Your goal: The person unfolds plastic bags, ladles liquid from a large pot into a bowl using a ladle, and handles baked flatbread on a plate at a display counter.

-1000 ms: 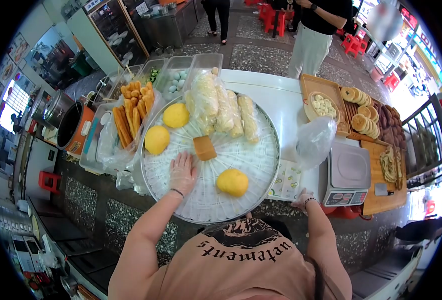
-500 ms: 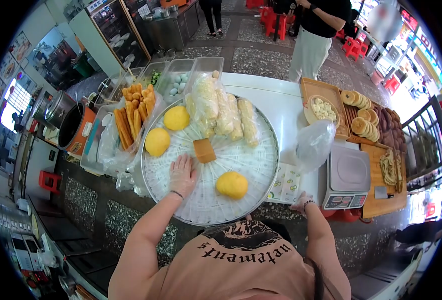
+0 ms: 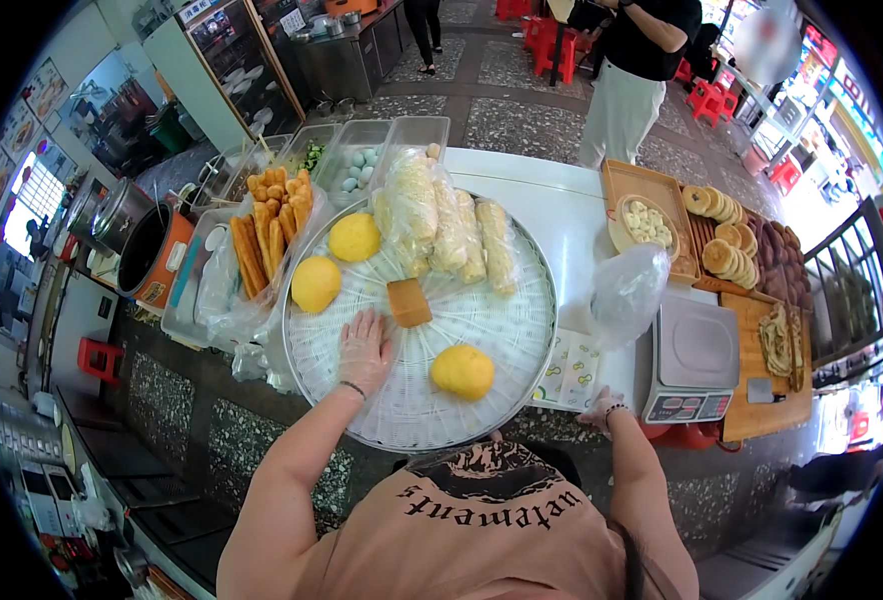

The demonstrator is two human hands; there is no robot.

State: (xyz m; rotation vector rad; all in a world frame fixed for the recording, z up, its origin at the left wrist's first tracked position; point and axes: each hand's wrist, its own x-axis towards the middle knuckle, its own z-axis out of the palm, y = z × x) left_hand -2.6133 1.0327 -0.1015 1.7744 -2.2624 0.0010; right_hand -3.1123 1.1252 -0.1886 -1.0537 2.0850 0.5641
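My left hand (image 3: 365,355), in a clear plastic glove, lies flat with fingers stretched on a round woven tray (image 3: 442,425). Just beyond its fingertips sits a brown square block of cake or similar food (image 3: 409,303). Yellow rounded buns (image 3: 316,284) lie to the left and far left, and another yellow bun (image 3: 463,371) is to the right. Plastic-wrapped pale corn-like pieces (image 3: 412,212) lie at the tray's far side. My right hand (image 3: 600,407), also gloved, rests at the table's front edge beside patterned paper bags (image 3: 569,368), fingers apart and holding nothing I can see.
A digital scale (image 3: 697,345) and a plastic bag (image 3: 630,290) stand right. Flat round breads (image 3: 730,258) and a cutting board (image 3: 782,400) lie beyond. Fried dough sticks (image 3: 262,240) and egg tubs (image 3: 357,170) are at left. A person (image 3: 627,100) stands across the table.
My hands and the food keep their places. In the background, the walking person's legs have shifted slightly, and the person across the table has moved their arms a little.
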